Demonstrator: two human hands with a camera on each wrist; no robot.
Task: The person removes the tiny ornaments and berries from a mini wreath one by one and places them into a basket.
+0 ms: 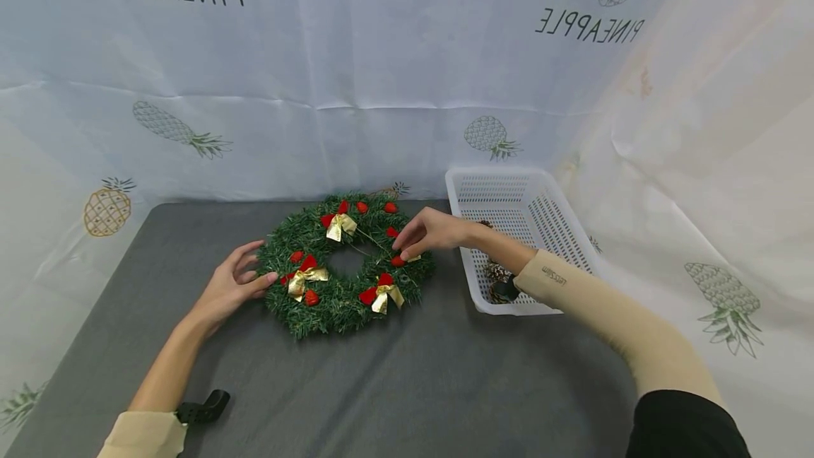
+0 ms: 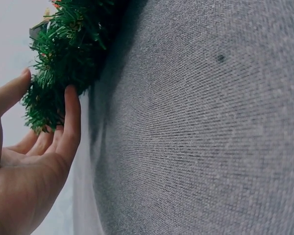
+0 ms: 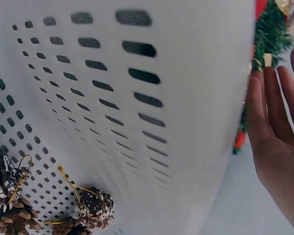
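Wreath (image 1: 340, 313): lies on the grey tabletop (image 1: 407, 387), left of the white basket (image 1: 553, 221). Steady the outer rim with your left hand (image 1: 232, 285), thumb above and fingers loosely curved round the edge; avoid crushing the needles. Your right hand (image 1: 435, 230) is at the partly covered bow (image 1: 392, 232), thumb and fingertips nearly together; whether they grip it, the views cannot tell. The step appears to be bow fitting or adjustment: handle the bow by its knot, seat it firmly among the needles, then straighten both tails.

Count:
- Wreath: one.
- Basket: one.
- Bows: three in plain sight (image 1: 383, 293), plus the covered one.
- Red berries (image 1: 311, 297): five visible.
- Pinecones (image 3: 95, 208) in the basket: at least four.
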